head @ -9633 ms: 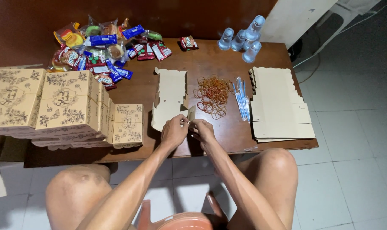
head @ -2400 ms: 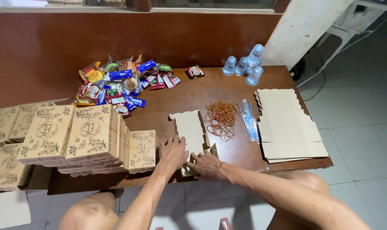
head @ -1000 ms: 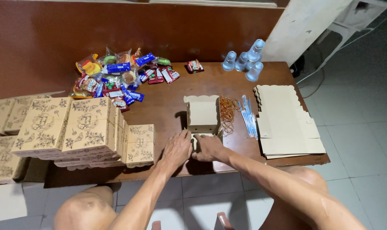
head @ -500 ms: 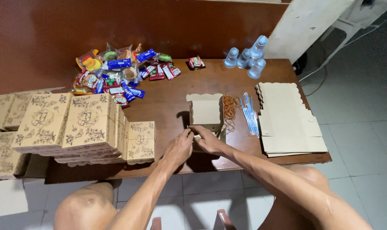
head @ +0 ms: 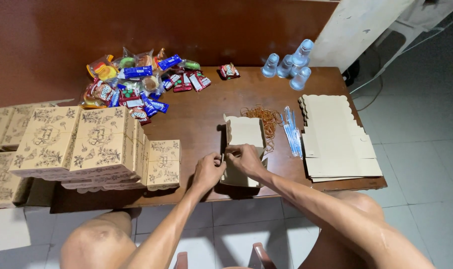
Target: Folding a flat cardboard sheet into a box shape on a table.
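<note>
table [head: 206, 112]: dark brown polished wood, long and rectangular, carrying everything here.
finished boxes [head: 89, 144]: stacked at the left end, matt tan card printed with dark floral patterns, lids shut, scalloped edges showing at the bottom.
flat blanks [head: 336, 137]: a neat pile of unfolded tan card at the right end, scalloped along the far edge.
snack pile [head: 136, 82]: glossy crinkled wrappers in red, blue, yellow and green at the far left of the table.
half-formed box [head: 243, 149]: plain tan card near the front edge, between the finished boxes and the flat blanks. Since a second ago its near side has been brought up, so the tray has walls and the scalloped lid stands at the back; the shell looks close to formed.
cups [head: 290, 65]: clear plastic, stacked and tipped, at the far edge.
rubber bands [head: 264, 119]: a loose tangle of thin tan loops just beyond the box.
straws [head: 291, 132]: thin, in clear blue-tinted sleeves.
left hand [head: 209, 170]: fingers curled, pinching the box's near left corner.
right hand [head: 246, 158]: fingers bent over the box's front left wall, pressing the card.
</note>
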